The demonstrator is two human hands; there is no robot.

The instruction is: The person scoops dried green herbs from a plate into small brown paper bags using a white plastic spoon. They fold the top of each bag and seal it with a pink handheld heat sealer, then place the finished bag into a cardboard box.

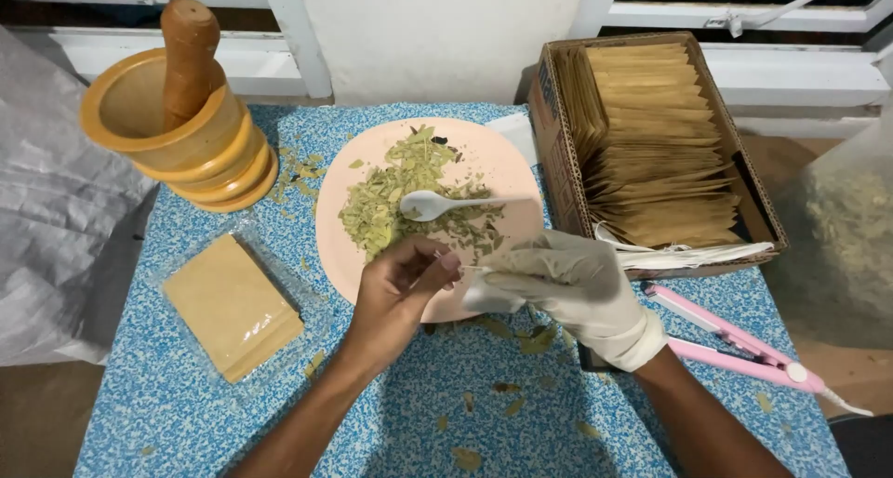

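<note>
Your blue speckled tabletop [186,413] sits below a white window frame [800,73]. On it: one pink plate [507,166] of crushed green leaves [391,199] with one white plastic spoon [437,204], one wooden mortar [177,134], one cardboard box [558,152]. Your bare left hand [395,297] and gloved right hand [567,287] pinch a small pale sachet [479,272] together over the plate's near rim; free surface lies near you.

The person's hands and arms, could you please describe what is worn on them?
The left hand is bare, with no glove, ring or watch visible, and the forearm has no sleeve. The right hand wears a thin white disposable glove, slightly wrinkled, ending at the wrist; the forearm beyond it is unsleeved.
</note>
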